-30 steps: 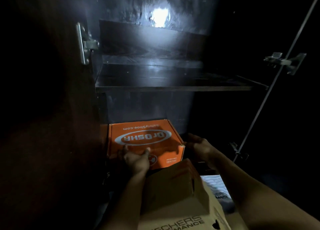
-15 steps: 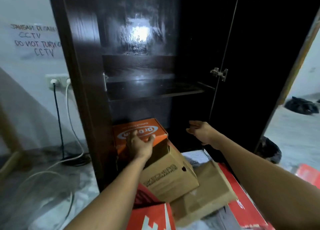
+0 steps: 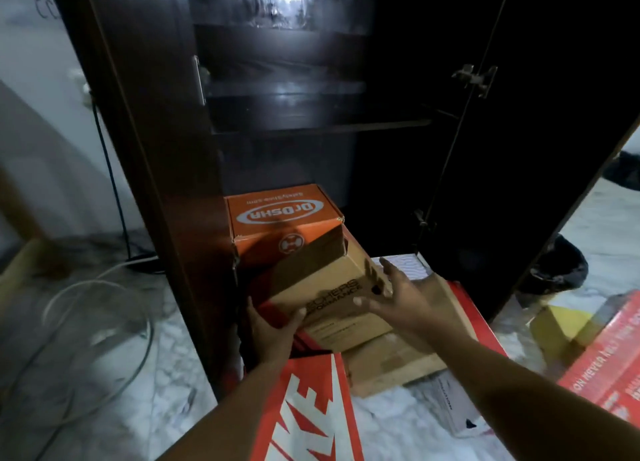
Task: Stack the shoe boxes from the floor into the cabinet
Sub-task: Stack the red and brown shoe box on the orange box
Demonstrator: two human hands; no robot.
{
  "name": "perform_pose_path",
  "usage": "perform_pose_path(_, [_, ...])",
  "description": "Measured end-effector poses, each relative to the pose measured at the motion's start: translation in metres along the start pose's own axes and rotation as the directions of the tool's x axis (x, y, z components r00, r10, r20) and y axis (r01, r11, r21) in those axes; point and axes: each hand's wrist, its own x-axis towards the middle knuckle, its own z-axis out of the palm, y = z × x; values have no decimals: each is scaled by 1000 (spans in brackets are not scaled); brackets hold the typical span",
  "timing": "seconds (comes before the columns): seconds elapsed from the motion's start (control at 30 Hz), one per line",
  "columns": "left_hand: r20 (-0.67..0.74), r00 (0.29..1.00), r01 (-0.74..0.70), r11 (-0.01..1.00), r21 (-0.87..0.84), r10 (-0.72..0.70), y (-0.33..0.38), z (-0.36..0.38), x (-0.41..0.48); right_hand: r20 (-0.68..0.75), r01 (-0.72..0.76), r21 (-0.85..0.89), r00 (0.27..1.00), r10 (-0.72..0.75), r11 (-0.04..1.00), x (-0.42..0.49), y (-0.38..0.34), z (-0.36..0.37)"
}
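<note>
An orange shoe box (image 3: pixel 277 211) sits at the bottom left of the dark cabinet (image 3: pixel 145 148). A tan cardboard shoe box (image 3: pixel 332 287) leans against its front, tilted, on top of the floor pile. My left hand (image 3: pixel 270 332) grips the tan box's near left corner, thumb on top. My right hand (image 3: pixel 398 297) hovers with spread fingers at the box's right side; contact is unclear. A red-and-white box (image 3: pixel 304 412) lies below my left arm, and a flat brown box (image 3: pixel 398 360) lies under the tan one.
A cabinet shelf (image 3: pixel 322 128) spans the middle, with the open right door (image 3: pixel 540 131) beside it. More boxes, a red box (image 3: pixel 609 356) and a yellow box (image 3: pixel 561 325), lie on the marble floor at right. Cables (image 3: pixel 104 322) coil on the floor at left. A black bag (image 3: pixel 554 270) sits behind the door.
My hands left the orange box in the cabinet and came back to the tan box; the left now grips its corner. The camera pulled back and tilted down.
</note>
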Motion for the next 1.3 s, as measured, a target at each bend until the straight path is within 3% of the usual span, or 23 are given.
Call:
perform_pose_path(0.43, [64, 981, 184, 982, -27, -182, -51, 22, 33, 59, 30, -159, 998, -21, 987, 22, 69, 38])
perform_pose_path(0.57, [4, 999, 42, 996, -73, -42, -33, 20, 36, -56, 62, -131, 996, -70, 989, 28, 65, 28])
perform_pose_path(0.63, [1, 998, -63, 991, -115, 64, -18, 19, 37, -173, 73, 0, 982, -72, 997, 31, 62, 17])
perform_pose_path(0.8, [51, 968, -223, 941, -255, 244, 26, 23, 38, -377, 27, 469, 910, 172, 883, 33, 54, -7])
perform_pose_path(0.93, [165, 936, -266, 932, -245, 310, 40, 29, 32, -525, 47, 520, 805, 275, 853, 35, 47, -28])
perform_pose_path(1.03, [207, 898, -353, 917, -184, 387, 44, 34, 28, -501, 64, 541, 825, 260, 839, 33, 49, -37])
perform_pose_path(1.13, [135, 903, -377, 904, -203, 407, 59, 36, 27, -430, 132, 559, 890, 150, 818, 34, 51, -36])
perform_pose_path(1.3, [27, 908, -393, 873, -288, 417, 81, 44, 49, -414, 210, 477, 910, 8, 853, 62, 34, -56])
